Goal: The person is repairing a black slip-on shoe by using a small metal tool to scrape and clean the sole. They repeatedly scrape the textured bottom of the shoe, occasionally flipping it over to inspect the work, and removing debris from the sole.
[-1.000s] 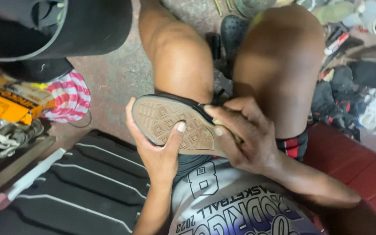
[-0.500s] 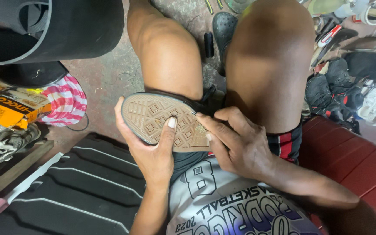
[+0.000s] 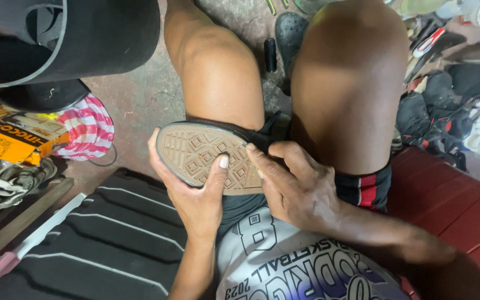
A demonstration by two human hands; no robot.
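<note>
A shoe point(image 3: 204, 153) lies sole-up across my lap, showing a worn tan sole with a diamond tread and a black rim. My left hand point(image 3: 195, 197) cups the shoe from below, thumb pressed on the tread. My right hand point(image 3: 295, 189) rests on the heel end, fingers laid flat over the sole's edge. The black upper is mostly hidden under the sole and between my bare knees.
A black tyre tread sheet point(image 3: 101, 250) lies at lower left beside a red bench point(image 3: 456, 205). A yellow carton point(image 3: 6, 136), striped cloth point(image 3: 87, 128) and sandals point(image 3: 9, 180) sit left. A heap of shoes point(image 3: 451, 111) fills the right. A black rubber roll point(image 3: 73, 33) stands top left.
The view has shifted, so the shoe and hands sit slightly lower and more to the left in frame. My right fingers have slid a little along the sole's heel edge.
</note>
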